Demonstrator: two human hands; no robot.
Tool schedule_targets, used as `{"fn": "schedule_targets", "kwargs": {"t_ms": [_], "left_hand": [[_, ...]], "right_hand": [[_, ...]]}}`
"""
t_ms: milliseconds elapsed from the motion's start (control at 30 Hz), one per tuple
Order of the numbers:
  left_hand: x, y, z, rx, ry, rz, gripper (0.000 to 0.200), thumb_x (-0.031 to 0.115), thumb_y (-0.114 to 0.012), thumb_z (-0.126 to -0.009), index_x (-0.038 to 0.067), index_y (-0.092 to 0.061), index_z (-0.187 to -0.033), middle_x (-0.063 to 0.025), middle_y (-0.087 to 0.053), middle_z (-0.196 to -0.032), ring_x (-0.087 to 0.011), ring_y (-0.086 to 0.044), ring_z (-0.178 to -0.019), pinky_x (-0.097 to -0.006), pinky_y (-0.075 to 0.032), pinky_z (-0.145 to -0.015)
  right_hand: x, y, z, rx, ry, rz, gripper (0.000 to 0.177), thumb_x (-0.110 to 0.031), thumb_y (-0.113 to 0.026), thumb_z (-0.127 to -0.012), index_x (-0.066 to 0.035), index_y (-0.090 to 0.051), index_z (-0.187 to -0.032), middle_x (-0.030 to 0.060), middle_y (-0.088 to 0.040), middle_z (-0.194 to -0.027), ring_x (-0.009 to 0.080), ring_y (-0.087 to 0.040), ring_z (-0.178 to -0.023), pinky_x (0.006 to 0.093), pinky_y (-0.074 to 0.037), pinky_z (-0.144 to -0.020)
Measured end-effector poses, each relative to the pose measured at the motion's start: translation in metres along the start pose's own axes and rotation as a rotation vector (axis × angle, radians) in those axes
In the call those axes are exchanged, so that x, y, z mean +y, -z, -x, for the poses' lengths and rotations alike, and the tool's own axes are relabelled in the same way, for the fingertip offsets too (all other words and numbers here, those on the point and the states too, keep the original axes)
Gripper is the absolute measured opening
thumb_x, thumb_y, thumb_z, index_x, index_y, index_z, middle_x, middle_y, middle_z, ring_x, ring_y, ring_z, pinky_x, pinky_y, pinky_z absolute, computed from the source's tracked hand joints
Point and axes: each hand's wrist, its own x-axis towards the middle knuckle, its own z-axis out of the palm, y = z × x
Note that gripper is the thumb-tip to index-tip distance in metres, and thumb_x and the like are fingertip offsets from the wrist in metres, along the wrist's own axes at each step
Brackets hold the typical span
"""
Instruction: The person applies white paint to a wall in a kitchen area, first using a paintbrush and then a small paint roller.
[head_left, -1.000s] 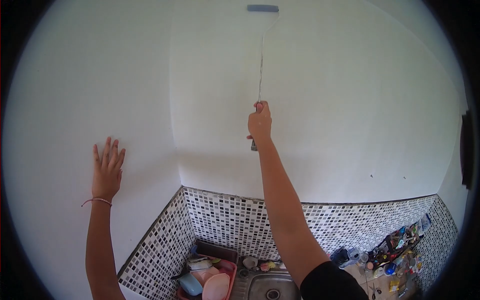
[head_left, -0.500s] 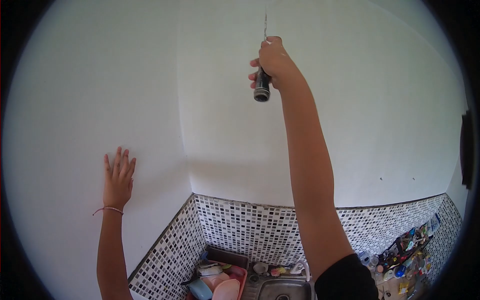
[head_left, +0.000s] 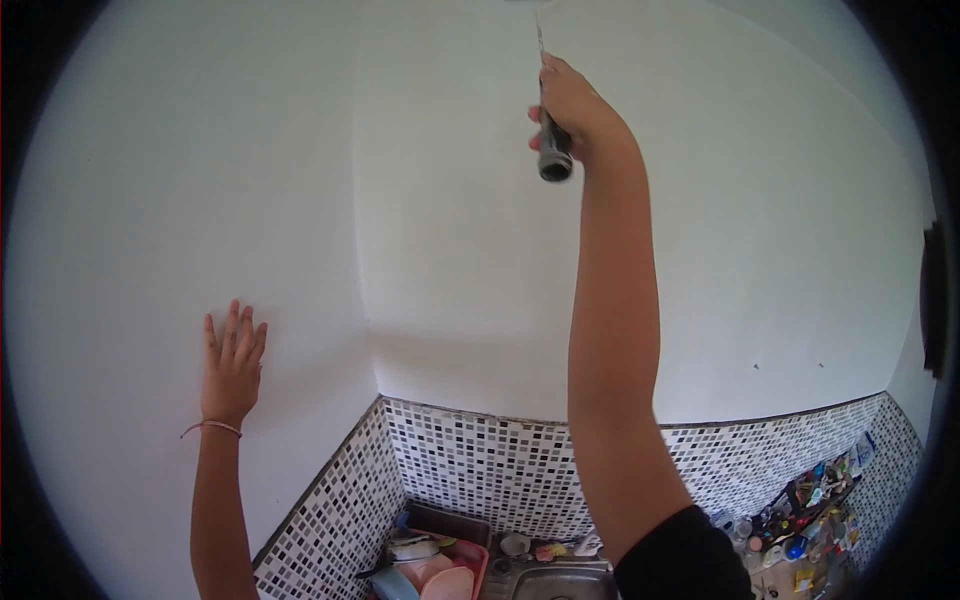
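My right hand (head_left: 578, 98) is raised high, its fingers wrapped round the black handle of a paint roller (head_left: 555, 163). The open butt end of the handle points down toward me, and a thin metal rod runs upward from the grip. Only a sliver of what looks like the roller head shows at the top edge, against the pale wall (head_left: 450, 230). Lower on the left, my left hand (head_left: 231, 385) lies flat with fingers spread on the white side wall (head_left: 130, 250). A thin bracelet (head_left: 212, 425) circles that wrist.
Black-and-white mosaic tile (head_left: 480, 440) covers the lower walls. Below are a steel sink (head_left: 565, 580), a pink tub of dishes (head_left: 480, 565) in the corner, and a cluttered counter (head_left: 800, 530) at the right. Two small marks dot the back wall.
My right hand has moved slightly up and to the right with the paint roller, and a sliver now shows at the top edge. My left hand stays on the wall.
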Motion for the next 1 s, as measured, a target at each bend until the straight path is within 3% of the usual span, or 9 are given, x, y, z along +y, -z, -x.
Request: {"fn": "schedule_targets", "kwargs": {"t_ms": [333, 367, 467, 567, 700, 867, 1000], "left_hand": [[-0.001, 0.005, 0.000, 0.005, 0.008, 0.037, 0.057, 0.040, -0.050, -0.101, 0.022, -0.038, -0.154, -0.0061, -0.025, -0.165, -0.0309, -0.010, -0.155, -0.0607, -0.008, -0.125], [-0.001, 0.005, 0.000, 0.002, 0.004, 0.034, 0.057, 0.040, -0.050, -0.101, 0.022, -0.038, -0.154, -0.0062, -0.025, -0.165, -0.0309, -0.009, -0.155, -0.0607, -0.008, -0.125], [0.000, 0.002, 0.000, 0.017, 0.005, 0.033, 0.057, 0.040, -0.049, -0.101, 0.022, -0.037, -0.154, -0.0063, -0.024, -0.165, -0.0308, -0.009, -0.155, -0.0604, -0.008, -0.125], [0.000, 0.003, -0.001, 0.000, 0.008, 0.017, 0.058, 0.041, -0.048, -0.102, 0.023, -0.036, -0.155, -0.0060, -0.023, -0.165, -0.0304, -0.009, -0.155, -0.0597, -0.008, -0.126], [0.001, 0.006, 0.001, -0.002, 0.006, -0.022, 0.059, 0.044, -0.047, -0.102, 0.023, -0.035, -0.155, -0.0051, -0.025, -0.164, -0.0302, -0.009, -0.155, -0.0589, -0.009, -0.126], [0.002, 0.004, 0.000, 0.009, 0.006, -0.075, 0.059, 0.047, -0.047, -0.102, 0.023, -0.036, -0.155, -0.0041, -0.027, -0.163, -0.0303, -0.011, -0.155, -0.0586, -0.011, -0.126], [0.002, 0.004, 0.001, 0.010, 0.008, -0.094, 0.059, 0.047, -0.048, -0.101, 0.023, -0.037, -0.154, -0.0037, -0.028, -0.163, -0.0301, -0.011, -0.155, -0.0585, -0.011, -0.126]], "right_hand": [[-0.006, 0.020, -0.031, -0.031, 0.006, 0.009, 0.049, -0.031, -0.034, -0.108, -0.020, -0.033, -0.155, 0.0087, -0.043, -0.126, 0.0176, -0.055, -0.090, 0.0370, -0.059, -0.061], [0.006, 0.017, -0.027, -0.041, 0.008, -0.019, 0.049, -0.036, -0.033, -0.108, -0.026, -0.029, -0.156, 0.0102, -0.049, -0.115, 0.0183, -0.057, -0.077, 0.0372, -0.058, -0.058], [0.043, 0.005, 0.000, -0.035, -0.090, 0.095, 0.051, -0.041, -0.030, -0.109, -0.032, -0.020, -0.158, 0.0098, -0.053, -0.095, 0.0180, -0.052, -0.057, 0.0372, -0.054, -0.051], [0.085, 0.003, 0.016, -0.117, -0.096, -0.011, 0.053, -0.035, -0.030, -0.110, -0.032, -0.011, -0.159, 0.0084, -0.050, -0.093, 0.0184, -0.052, -0.070, 0.0412, -0.056, -0.049], [0.133, -0.003, 0.044, -0.105, -0.049, -0.018, 0.054, -0.040, -0.027, -0.110, -0.037, -0.007, -0.160, 0.0046, -0.043, -0.073, 0.0141, -0.044, -0.057, 0.0345, -0.053, -0.044], [0.179, -0.010, 0.079, -0.098, -0.072, -0.021, 0.053, -0.039, -0.025, -0.110, -0.039, -0.008, -0.160, 0.0036, -0.040, -0.066, 0.0149, -0.042, -0.051, 0.0342, -0.053, -0.043], [0.178, -0.021, 0.071, -0.069, -0.052, -0.014, 0.052, -0.037, -0.025, -0.110, -0.039, -0.008, -0.160, 0.0040, -0.043, -0.066, 0.0160, -0.044, -0.051, 0.0347, -0.053, -0.043]]}}
